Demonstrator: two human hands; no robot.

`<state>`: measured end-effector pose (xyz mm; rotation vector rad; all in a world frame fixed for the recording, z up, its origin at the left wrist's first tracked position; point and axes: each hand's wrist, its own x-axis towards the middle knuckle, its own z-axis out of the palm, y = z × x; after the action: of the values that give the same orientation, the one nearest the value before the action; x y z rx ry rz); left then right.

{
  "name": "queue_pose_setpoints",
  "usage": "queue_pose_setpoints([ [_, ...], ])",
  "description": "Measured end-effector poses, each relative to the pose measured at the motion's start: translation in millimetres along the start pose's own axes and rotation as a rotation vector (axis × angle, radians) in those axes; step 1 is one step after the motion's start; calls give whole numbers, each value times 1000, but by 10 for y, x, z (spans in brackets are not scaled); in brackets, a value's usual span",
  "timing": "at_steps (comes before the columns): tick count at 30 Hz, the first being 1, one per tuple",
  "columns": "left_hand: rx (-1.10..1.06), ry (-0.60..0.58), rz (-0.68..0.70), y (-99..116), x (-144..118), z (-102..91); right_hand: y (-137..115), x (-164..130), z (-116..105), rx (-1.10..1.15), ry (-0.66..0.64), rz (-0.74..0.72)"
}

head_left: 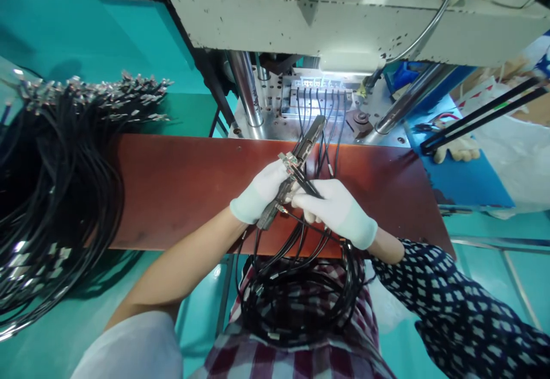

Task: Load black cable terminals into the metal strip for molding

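Note:
Both hands wear white gloves and meet over the front half of a red-brown board point(180, 184). My left hand point(260, 191) grips a long metal holder bar point(296, 158) that slants up to the right, with connector ends clipped along it. My right hand point(333, 206) pinches thin black cables point(301, 236) against the bar's lower part. The cables fall into a coiled bundle point(296, 299) on my lap. Behind the board, more black cables point(320, 104) sit in a row in the lit mould point(318, 90) of a press machine.
A large pile of black cables with metal ends point(64, 138) covers the teal table at left. Steel columns point(247, 90) and the grey machine head point(344, 18) stand behind the board. At right lie a blue surface point(468, 178), a glove point(458, 149) and black rods point(485, 113).

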<state>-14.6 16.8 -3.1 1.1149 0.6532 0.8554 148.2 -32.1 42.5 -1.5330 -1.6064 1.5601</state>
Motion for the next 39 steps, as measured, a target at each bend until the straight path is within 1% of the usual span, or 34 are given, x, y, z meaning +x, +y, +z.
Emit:
queue_pose_setpoints([
  [2,-3,7,-5,-24,-4,-8,5,31,30,-19,15,3],
  [5,39,63,40,-49,-8,-8,-9,49,61,-32,17,16],
  [8,103,134,118,-79,-5,4,-43,56,101,-55,39,32],
  [12,205,217,220,-120,-9,29,-38,84,150,-120,69,-8],
  [14,240,220,234,-130,-19,36,2,108,154,-61,45,-29],
  [17,247,194,182,-115,-38,49,67,126,121,87,-79,-8],
  [19,242,160,122,-79,-51,70,80,101,65,130,-160,18],
  [20,246,146,98,-53,-56,85,75,74,24,114,-168,8],
  [21,254,132,82,-23,-61,101,66,37,-27,74,-144,-19],
  [22,257,113,70,9,-66,118,56,-8,-88,18,-88,-55],
  [24,227,68,44,69,-72,144,50,-120,-239,-102,78,-108],
  [25,199,45,26,94,-74,151,61,-182,-323,-132,150,-115],
  [26,167,27,11,114,-75,153,85,-246,-409,-126,185,-116],
  [27,140,16,-2,128,-74,151,122,-310,-490,-87,171,-119],
  [30,132,15,-16,150,-72,133,302,-488,-660,87,-17,-77],
  [31,137,18,-17,155,-71,128,378,-537,-683,97,-16,-36],
  [32,141,21,-18,161,-71,124,456,-580,-693,75,41,6],
  [34,148,28,-17,173,-71,123,606,-644,-688,-22,228,71],
  [35,149,31,-18,179,-71,125,668,-668,-685,-77,311,77],
  [37,153,38,-19,185,-72,128,748,-713,-692,-211,460,39],
  [39,160,42,-21,184,-72,128,751,-775,-711,-416,666,-80],
])
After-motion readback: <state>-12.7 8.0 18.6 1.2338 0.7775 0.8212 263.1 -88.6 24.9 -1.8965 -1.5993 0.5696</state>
